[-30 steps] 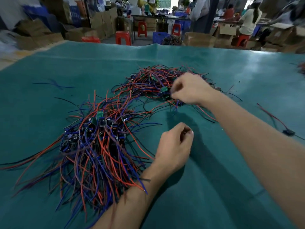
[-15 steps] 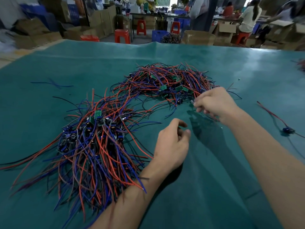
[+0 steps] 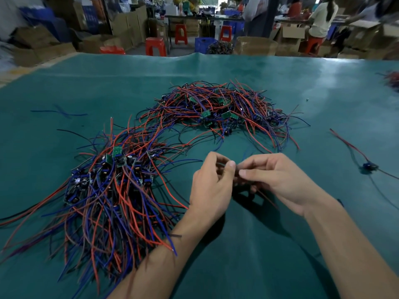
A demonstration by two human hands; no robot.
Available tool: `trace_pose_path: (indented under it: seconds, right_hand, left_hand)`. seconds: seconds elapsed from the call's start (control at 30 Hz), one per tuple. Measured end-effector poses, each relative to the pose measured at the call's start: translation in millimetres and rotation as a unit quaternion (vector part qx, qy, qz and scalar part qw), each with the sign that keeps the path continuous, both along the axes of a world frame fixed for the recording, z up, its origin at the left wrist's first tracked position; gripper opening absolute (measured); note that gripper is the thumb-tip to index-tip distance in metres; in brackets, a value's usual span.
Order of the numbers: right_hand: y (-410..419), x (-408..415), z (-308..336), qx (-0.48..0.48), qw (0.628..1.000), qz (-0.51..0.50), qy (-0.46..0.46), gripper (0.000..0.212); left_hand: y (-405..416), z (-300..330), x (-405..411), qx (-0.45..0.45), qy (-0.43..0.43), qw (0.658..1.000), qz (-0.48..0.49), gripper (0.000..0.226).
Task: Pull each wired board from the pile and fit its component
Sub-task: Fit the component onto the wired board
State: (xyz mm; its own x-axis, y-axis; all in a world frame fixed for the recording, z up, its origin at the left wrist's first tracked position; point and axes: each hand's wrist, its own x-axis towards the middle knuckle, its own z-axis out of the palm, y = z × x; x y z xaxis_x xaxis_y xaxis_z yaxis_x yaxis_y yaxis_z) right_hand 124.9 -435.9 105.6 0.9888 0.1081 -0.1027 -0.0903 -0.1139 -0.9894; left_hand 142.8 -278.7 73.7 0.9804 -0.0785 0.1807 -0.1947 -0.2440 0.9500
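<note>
Green-covered surface (image 3: 280,244), wire pile (image 3: 121,190) at left. Left hand (image 3: 210,186) and right hand (image 3: 278,180) meet above it, fingers curled, pinching a small wired board (image 3: 241,180), mostly hidden.

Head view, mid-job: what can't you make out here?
- The part pinched between left hand and right hand: fingers cover it; too small to name.
- Whether a board hangs from the red wire below the hands: the right palm hides its top.
- Near pile: left and bottom edges cut off its wire ends; motion blur.
- Far pile: board details too small.
- Wires at the right edge: cropped, blurred.
</note>
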Motion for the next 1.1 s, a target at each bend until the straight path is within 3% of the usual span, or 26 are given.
trace_pose_path:
  seconds: [0.13,0.2,0.27,0.4,0.57,0.73,0.87,1.1]
  right_hand:
    - [1,4,-5,-0.017,0.999,-0.051,-0.003,0.016]
    - [2,6,-9,-0.052,0.993,-0.104,-0.02,0.013]
    - [6,7,-11,-0.03,0.992,-0.117,-0.036,0.01]
    - [13,7,-12,-0.01,0.992,-0.106,-0.071,0.004]
    - [16,9,-14,0.092,0.989,-0.11,-0.039,0.005]
    - [7,4,-11,0.093,0.994,-0.045,-0.047,0.03]
    - [10,6,-12,0.022,0.992,-0.079,-0.098,0.026]
    - [8,8,-11,0.055,0.976,-0.148,-0.15,0.007]
  left_hand:
    - [0,-1,2,-0.02,-0.016,0.999,0.026,0.006]
    - [0,-2,2,-0.049,-0.019,0.998,0.027,0.011]
    - [1,-2,2,-0.06,-0.022,0.998,0.021,0.018]
    - [0,-4,3,-0.077,-0.016,0.997,0.004,0.02]
    - [0,-4,3,-0.105,0.002,0.994,-0.009,0.016]
    - [2,-1,3,-0.121,-0.009,0.993,-0.015,0.016]
    - [1,-1,4,-0.155,0.015,0.987,-0.032,0.02]
    - [-2,-3,2,-0.151,0.043,0.986,-0.056,0.024]
